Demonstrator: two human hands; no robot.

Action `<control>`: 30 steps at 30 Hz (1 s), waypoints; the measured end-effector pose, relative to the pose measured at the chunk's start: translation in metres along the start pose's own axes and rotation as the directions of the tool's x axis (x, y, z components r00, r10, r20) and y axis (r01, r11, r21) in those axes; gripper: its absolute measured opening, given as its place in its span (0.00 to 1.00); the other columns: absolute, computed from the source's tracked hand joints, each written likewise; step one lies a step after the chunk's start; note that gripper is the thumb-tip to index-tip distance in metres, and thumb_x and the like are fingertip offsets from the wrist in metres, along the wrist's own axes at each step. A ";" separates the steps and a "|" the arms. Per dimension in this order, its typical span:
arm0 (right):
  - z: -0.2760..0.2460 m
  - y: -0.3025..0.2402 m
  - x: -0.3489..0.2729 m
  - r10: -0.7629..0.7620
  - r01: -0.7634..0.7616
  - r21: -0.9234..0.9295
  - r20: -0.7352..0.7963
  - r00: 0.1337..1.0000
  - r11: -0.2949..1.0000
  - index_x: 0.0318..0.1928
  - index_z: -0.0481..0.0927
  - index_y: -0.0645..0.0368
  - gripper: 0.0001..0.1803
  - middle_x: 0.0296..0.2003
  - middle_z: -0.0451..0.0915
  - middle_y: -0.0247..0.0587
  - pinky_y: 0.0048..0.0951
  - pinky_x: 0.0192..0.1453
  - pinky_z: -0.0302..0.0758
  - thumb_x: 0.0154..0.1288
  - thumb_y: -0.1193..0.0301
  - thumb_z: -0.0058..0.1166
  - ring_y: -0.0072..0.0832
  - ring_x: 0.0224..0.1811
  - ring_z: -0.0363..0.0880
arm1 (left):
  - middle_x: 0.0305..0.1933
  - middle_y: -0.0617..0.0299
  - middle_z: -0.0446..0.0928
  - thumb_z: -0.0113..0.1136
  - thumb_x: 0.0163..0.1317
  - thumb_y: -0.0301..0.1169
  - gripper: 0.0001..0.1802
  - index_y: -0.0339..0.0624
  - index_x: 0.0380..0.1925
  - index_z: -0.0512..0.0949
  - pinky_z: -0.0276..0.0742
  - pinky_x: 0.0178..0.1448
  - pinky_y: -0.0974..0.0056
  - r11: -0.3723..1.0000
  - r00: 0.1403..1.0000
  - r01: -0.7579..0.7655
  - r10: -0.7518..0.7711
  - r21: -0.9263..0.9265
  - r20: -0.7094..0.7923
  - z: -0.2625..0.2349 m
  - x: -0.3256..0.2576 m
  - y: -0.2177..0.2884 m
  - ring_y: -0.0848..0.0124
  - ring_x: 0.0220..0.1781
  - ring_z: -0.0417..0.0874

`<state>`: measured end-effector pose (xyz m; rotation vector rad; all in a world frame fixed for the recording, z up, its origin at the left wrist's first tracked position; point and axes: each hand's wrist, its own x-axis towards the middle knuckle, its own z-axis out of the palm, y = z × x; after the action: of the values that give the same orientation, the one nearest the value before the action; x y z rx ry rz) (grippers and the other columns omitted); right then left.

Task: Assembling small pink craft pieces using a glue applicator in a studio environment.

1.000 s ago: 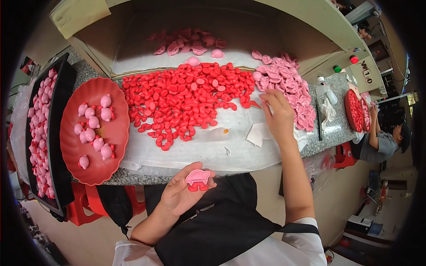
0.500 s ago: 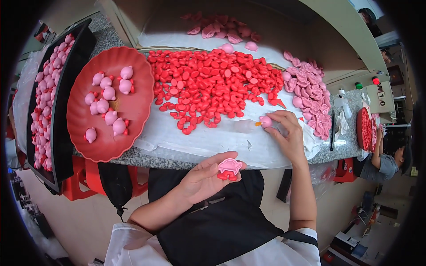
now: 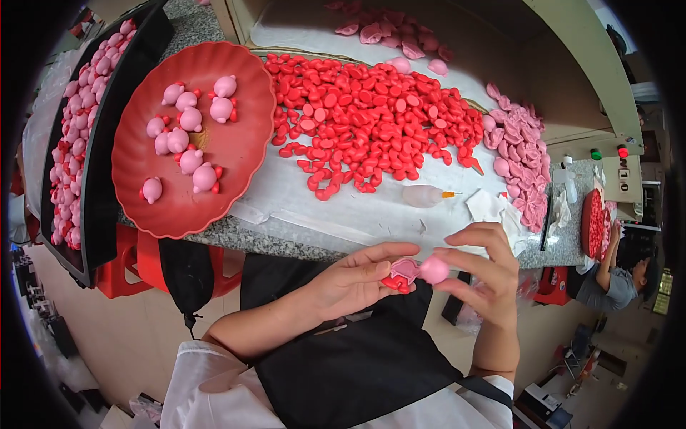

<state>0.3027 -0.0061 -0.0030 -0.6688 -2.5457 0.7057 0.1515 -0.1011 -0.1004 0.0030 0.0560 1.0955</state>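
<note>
My left hand [image 3: 357, 280] grips a small pink hollow shell with a red part below it [image 3: 400, 277], its open side turned up. Between the thumb and fingers of my right hand [image 3: 486, 268], a round pink shell [image 3: 434, 269] is held right beside that piece; whether the two touch I cannot tell. Both hands are over the table's front edge. Beyond them a clear squeeze bottle with an orange needle tip [image 3: 423, 196] lies on the white sheet. A big heap of glossy red pieces [image 3: 371, 118] spreads across the sheet behind it.
On the left stands a scalloped red plate [image 3: 136, 121] with several pink-and-red figures, next to a black tray [image 3: 107, 179] full of more. Pink shells [image 3: 522, 157] are piled at the right. Red stools [image 3: 139, 268] stand below. At far right another person [image 3: 614, 275] works.
My right hand has left the spot near the bottle tip and come toward me with the pink shell, next to my left hand. The left hand has shifted right.
</note>
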 end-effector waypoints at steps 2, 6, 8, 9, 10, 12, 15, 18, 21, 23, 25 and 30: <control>0.004 -0.005 0.002 -0.024 0.025 -0.018 0.037 0.999 1.000 0.30 0.78 0.57 0.19 0.30 0.71 0.37 0.27 0.35 0.66 0.31 0.65 0.59 0.32 0.32 0.68 | 0.48 0.59 0.64 0.43 0.57 0.31 0.21 0.37 0.51 0.57 0.61 0.54 0.65 1.000 1.000 -0.006 0.006 0.009 0.008 0.000 -0.001 -0.001 0.71 0.51 0.65; 0.006 -0.008 0.002 -0.072 0.077 -0.047 0.093 0.993 0.996 0.31 0.78 0.55 0.20 0.30 0.71 0.36 0.28 0.33 0.67 0.31 0.63 0.59 0.32 0.31 0.68 | 0.48 0.60 0.64 0.43 0.57 0.31 0.21 0.38 0.51 0.58 0.61 0.53 0.65 1.000 1.000 0.008 -0.007 0.028 -0.005 0.005 0.001 -0.001 0.72 0.51 0.65; 0.007 -0.009 0.002 -0.077 0.083 -0.057 0.105 0.992 0.995 0.31 0.78 0.55 0.20 0.30 0.71 0.36 0.28 0.33 0.67 0.30 0.63 0.59 0.32 0.31 0.68 | 0.48 0.60 0.64 0.43 0.57 0.30 0.20 0.38 0.50 0.58 0.61 0.53 0.65 0.999 1.000 0.013 -0.013 0.033 0.015 0.005 0.001 -0.002 0.72 0.51 0.65; 0.008 -0.010 0.001 -0.073 0.079 -0.060 0.103 0.992 0.995 0.31 0.78 0.55 0.20 0.30 0.71 0.36 0.28 0.32 0.67 0.30 0.64 0.60 0.32 0.31 0.68 | 0.48 0.60 0.64 0.43 0.57 0.30 0.20 0.38 0.50 0.58 0.61 0.53 0.65 0.999 1.000 0.011 -0.012 0.033 0.013 0.005 0.001 -0.002 0.72 0.51 0.65; 0.008 -0.010 0.001 -0.068 0.075 -0.063 0.102 0.992 0.995 0.31 0.78 0.56 0.20 0.30 0.71 0.36 0.28 0.32 0.67 0.30 0.64 0.60 0.31 0.31 0.68 | 0.48 0.60 0.64 0.43 0.57 0.30 0.20 0.38 0.50 0.58 0.61 0.53 0.65 0.999 1.000 0.008 -0.008 0.035 0.012 0.004 0.000 -0.002 0.72 0.51 0.65; 0.009 -0.011 0.001 -0.056 0.061 -0.051 0.098 0.994 0.997 0.31 0.78 0.56 0.20 0.30 0.71 0.35 0.28 0.32 0.67 0.30 0.65 0.60 0.31 0.31 0.68 | 0.48 0.60 0.64 0.43 0.57 0.30 0.20 0.38 0.50 0.58 0.61 0.53 0.66 0.999 1.000 0.008 -0.009 0.036 0.012 0.004 0.000 -0.003 0.73 0.51 0.65; 0.011 -0.012 0.001 -0.035 0.039 -0.040 0.090 0.995 0.998 0.31 0.78 0.57 0.20 0.31 0.71 0.35 0.28 0.32 0.67 0.29 0.66 0.61 0.31 0.31 0.68 | 0.48 0.60 0.63 0.44 0.57 0.30 0.21 0.38 0.50 0.58 0.61 0.53 0.66 1.000 1.000 -0.001 0.001 0.027 0.017 0.003 0.000 -0.003 0.73 0.51 0.65; 0.013 -0.012 0.000 -0.012 0.015 -0.028 0.079 0.997 0.999 0.30 0.77 0.58 0.20 0.31 0.71 0.35 0.27 0.32 0.67 0.29 0.68 0.61 0.31 0.31 0.68 | 0.48 0.60 0.63 0.44 0.56 0.30 0.21 0.38 0.50 0.58 0.61 0.53 0.66 1.000 1.000 0.003 -0.004 0.027 0.007 0.003 0.000 -0.002 0.73 0.51 0.65; 0.014 -0.013 -0.001 0.006 -0.006 -0.004 0.076 0.997 1.000 0.31 0.77 0.58 0.20 0.31 0.71 0.36 0.27 0.32 0.67 0.29 0.68 0.62 0.31 0.31 0.68 | 0.48 0.60 0.63 0.45 0.56 0.29 0.21 0.38 0.50 0.58 0.62 0.53 0.66 1.000 1.000 -0.007 0.007 0.019 0.010 0.003 0.000 -0.003 0.73 0.50 0.65; 0.014 -0.014 -0.001 0.011 -0.011 0.009 0.079 0.997 1.000 0.31 0.76 0.59 0.21 0.31 0.72 0.36 0.27 0.33 0.67 0.29 0.68 0.62 0.31 0.32 0.69 | 0.48 0.60 0.63 0.45 0.56 0.29 0.21 0.38 0.50 0.58 0.62 0.52 0.67 1.000 1.000 -0.009 0.009 0.009 0.022 0.004 0.000 -0.003 0.73 0.50 0.65; 0.013 -0.017 0.001 0.131 -0.142 0.138 0.085 0.988 0.980 0.33 0.75 0.61 0.24 0.31 0.72 0.37 0.26 0.34 0.67 0.29 0.68 0.63 0.31 0.32 0.69 | 0.49 0.58 0.63 0.47 0.54 0.30 0.23 0.39 0.51 0.57 0.60 0.54 0.65 1.000 1.000 0.011 -0.012 0.022 0.020 0.001 0.000 -0.003 0.70 0.52 0.64; 0.013 -0.018 0.003 0.228 -0.260 0.242 0.154 0.962 0.935 0.34 0.75 0.62 0.24 0.31 0.72 0.39 0.26 0.37 0.66 0.29 0.69 0.63 0.31 0.33 0.69 | 0.50 0.57 0.62 0.50 0.52 0.32 0.27 0.39 0.52 0.55 0.60 0.55 0.63 0.997 1.000 0.013 -0.013 0.070 0.005 0.003 0.001 -0.003 0.67 0.54 0.62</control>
<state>0.2881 -0.0226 -0.0022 -0.8821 -2.4380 1.1776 0.1545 -0.1016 -0.0974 0.0679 0.0891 1.0800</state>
